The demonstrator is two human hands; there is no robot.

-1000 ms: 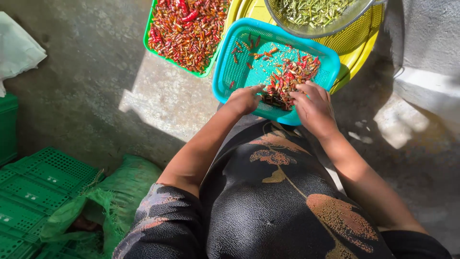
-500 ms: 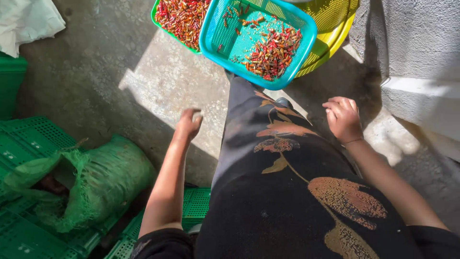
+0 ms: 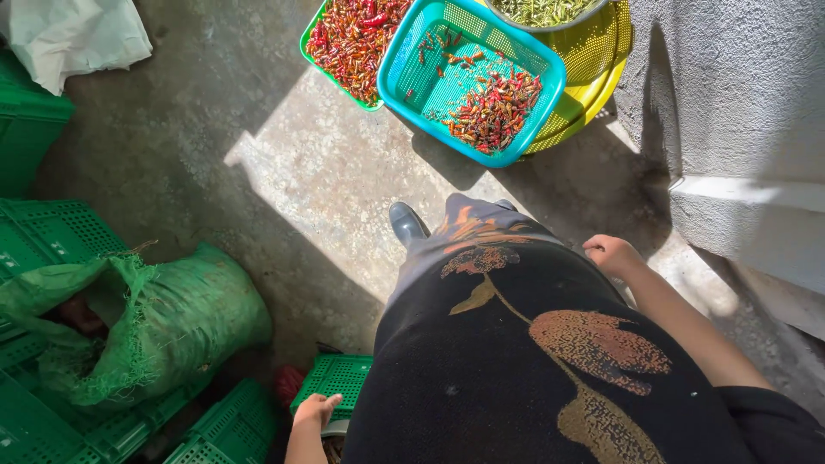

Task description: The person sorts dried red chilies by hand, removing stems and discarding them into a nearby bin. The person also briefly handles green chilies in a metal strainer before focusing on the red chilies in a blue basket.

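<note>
While the left hand (image 3: 316, 410) touches a green basket (image 3: 337, 381) — right hand (image 3: 612, 254) curled, grip empty.

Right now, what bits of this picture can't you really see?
- Left hand, head view: its fingers rest at a small green crate; the bottom edge cuts the arm, and the grip is unclear.
- Right hand: curled, so the palm is hidden.
- Green mesh sack: its contents sit in shadow.
- Yellow basket: the top edge cuts it off.
- Foot: only a dark shoe shows; clothing hides the other.
</note>
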